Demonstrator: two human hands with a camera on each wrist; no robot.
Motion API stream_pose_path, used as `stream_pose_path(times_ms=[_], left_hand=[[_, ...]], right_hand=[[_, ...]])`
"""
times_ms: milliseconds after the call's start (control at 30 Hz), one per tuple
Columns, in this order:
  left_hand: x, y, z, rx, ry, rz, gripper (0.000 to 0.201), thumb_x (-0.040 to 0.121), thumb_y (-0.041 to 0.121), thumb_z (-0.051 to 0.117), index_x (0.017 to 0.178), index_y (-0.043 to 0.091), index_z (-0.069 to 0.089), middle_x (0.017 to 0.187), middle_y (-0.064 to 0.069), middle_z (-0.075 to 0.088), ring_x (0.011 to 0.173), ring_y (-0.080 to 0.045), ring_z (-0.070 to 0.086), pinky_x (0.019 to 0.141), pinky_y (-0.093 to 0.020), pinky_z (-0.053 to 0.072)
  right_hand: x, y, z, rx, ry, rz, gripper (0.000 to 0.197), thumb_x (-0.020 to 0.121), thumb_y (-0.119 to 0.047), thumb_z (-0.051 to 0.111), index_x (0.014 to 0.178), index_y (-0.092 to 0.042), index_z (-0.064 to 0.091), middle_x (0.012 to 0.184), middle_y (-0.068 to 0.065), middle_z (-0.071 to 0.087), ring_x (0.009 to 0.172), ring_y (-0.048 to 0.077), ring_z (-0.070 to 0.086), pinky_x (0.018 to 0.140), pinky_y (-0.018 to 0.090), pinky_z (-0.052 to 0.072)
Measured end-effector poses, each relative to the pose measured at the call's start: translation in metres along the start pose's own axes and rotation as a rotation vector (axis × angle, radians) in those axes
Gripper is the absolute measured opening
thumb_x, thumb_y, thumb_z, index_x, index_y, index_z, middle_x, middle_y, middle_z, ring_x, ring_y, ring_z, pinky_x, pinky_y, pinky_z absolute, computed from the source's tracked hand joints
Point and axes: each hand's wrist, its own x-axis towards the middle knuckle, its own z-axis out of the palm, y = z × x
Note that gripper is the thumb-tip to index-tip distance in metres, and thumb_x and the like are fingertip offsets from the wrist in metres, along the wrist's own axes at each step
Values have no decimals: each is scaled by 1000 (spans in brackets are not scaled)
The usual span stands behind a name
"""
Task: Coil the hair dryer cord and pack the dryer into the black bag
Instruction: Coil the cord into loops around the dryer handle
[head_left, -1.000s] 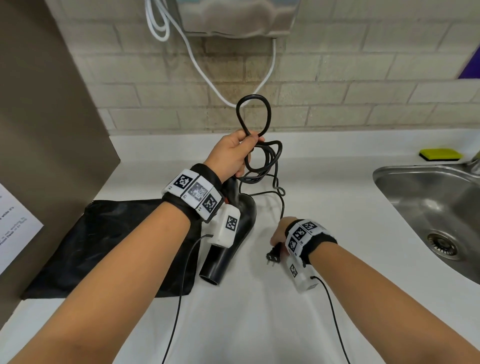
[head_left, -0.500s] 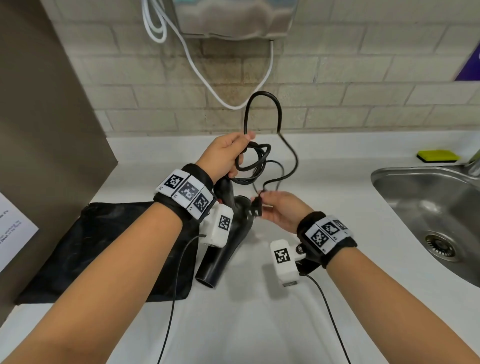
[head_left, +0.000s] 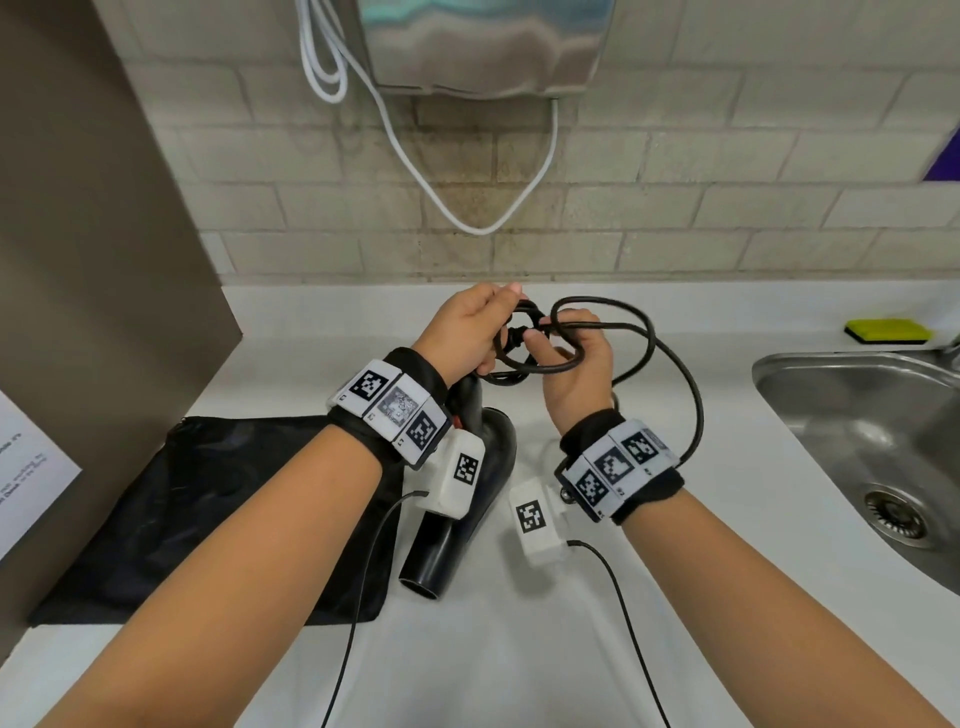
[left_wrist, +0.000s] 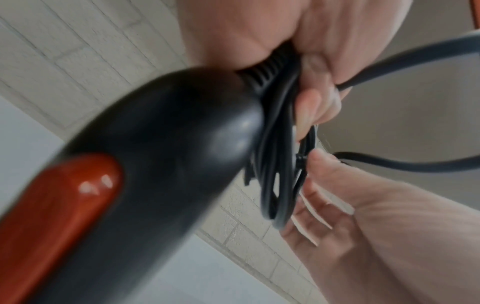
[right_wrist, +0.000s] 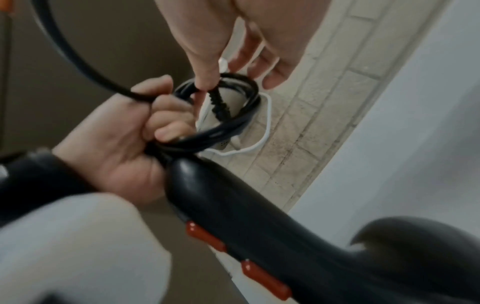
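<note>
The black hair dryer hangs nozzle down over the white counter, beside the flat black bag. My left hand grips the top of the dryer's handle together with a small coil of the black cord. In the left wrist view its fingers curl round the coil. My right hand is up against the coil. In the right wrist view its thumb and a finger pinch the ribbed plug end at the coil, other fingers loose. A slack loop trails right.
A steel sink lies at the right, with a yellow sponge behind it. A wall hand dryer with a white cable hangs above. A brown partition bounds the left, close to the bag.
My right hand has risen from the counter with the plug end and reached the coil in my left hand. The tall upright loop has dropped into a slack loop at the right.
</note>
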Motion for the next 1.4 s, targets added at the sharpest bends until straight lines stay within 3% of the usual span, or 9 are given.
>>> stream_pose_path(times_ms=[233, 367, 567, 700, 1000, 1067, 1133, 1267, 1400], left_hand=[[2, -2, 0, -64, -7, 5, 27, 99, 27, 41, 77, 14, 49, 46, 5, 42, 31, -6, 31, 34, -17, 28], [2, -2, -1, -44, 2, -3, 25, 99, 26, 42, 79, 14, 51, 45, 7, 44, 31, -6, 32, 34, -17, 29], [6, -8, -9, -90, 142, -31, 23, 97, 28, 45, 81, 13, 52, 43, 8, 43, 30, -8, 31, 35, -17, 28], [7, -11, -13, -100, 249, -8, 24, 97, 26, 45, 78, 13, 52, 51, -3, 42, 27, -9, 31, 34, -16, 27], [5, -16, -26, -145, 327, -27, 22, 98, 26, 43, 80, 17, 54, 53, -3, 40, 28, -8, 31, 36, -15, 27], [4, -17, -29, -150, 333, -33, 22, 98, 26, 43, 82, 16, 54, 54, -3, 40, 28, -9, 32, 37, -15, 27], [4, -17, -29, -154, 327, -36, 21, 98, 26, 43, 83, 16, 54, 54, -3, 40, 28, -10, 32, 37, -15, 27], [5, -15, -26, -172, 294, -35, 21, 98, 25, 43, 87, 11, 54, 53, -3, 39, 28, -9, 30, 36, -18, 25], [6, -15, -23, -162, 247, -18, 23, 99, 24, 41, 93, 6, 55, 53, -4, 39, 28, -9, 29, 36, -18, 24]], right_hand=[[11, 5, 18, -35, -77, -88, 39, 76, 11, 40, 98, -21, 43, 92, 1, 55, 84, 9, 56, 81, 19, 47], [10, 8, 17, -361, -184, -27, 44, 82, 14, 34, 120, -8, 43, 84, 2, 53, 68, -2, 50, 57, 1, 40], [7, 18, 7, -643, -308, -72, 16, 95, -19, 38, 105, -12, 47, 74, 1, 51, 69, 20, 52, 64, 30, 41], [-13, 30, -6, -924, -468, -92, 27, 98, -24, 31, 98, -7, 51, 87, 15, 60, 81, 32, 56, 73, 37, 43], [-18, 58, -56, -1289, -490, 691, 32, 95, -8, 39, 125, -1, 49, 130, 16, 51, 121, 30, 47, 80, 26, 38], [-19, 55, -66, -1377, -526, 687, 33, 94, -12, 41, 124, -2, 50, 131, 16, 50, 123, 30, 46, 78, 23, 42], [-16, 49, -67, -1480, -574, 625, 32, 94, -13, 41, 124, -4, 49, 134, 11, 46, 125, 28, 43, 100, 29, 41], [5, 52, -52, -1192, -375, 602, 39, 95, -7, 37, 133, -9, 42, 135, 13, 46, 121, 26, 49, 95, 26, 43], [3, 37, -18, -621, -405, 394, 38, 91, -3, 42, 126, -16, 51, 96, 3, 58, 70, 13, 53, 52, 5, 39]])
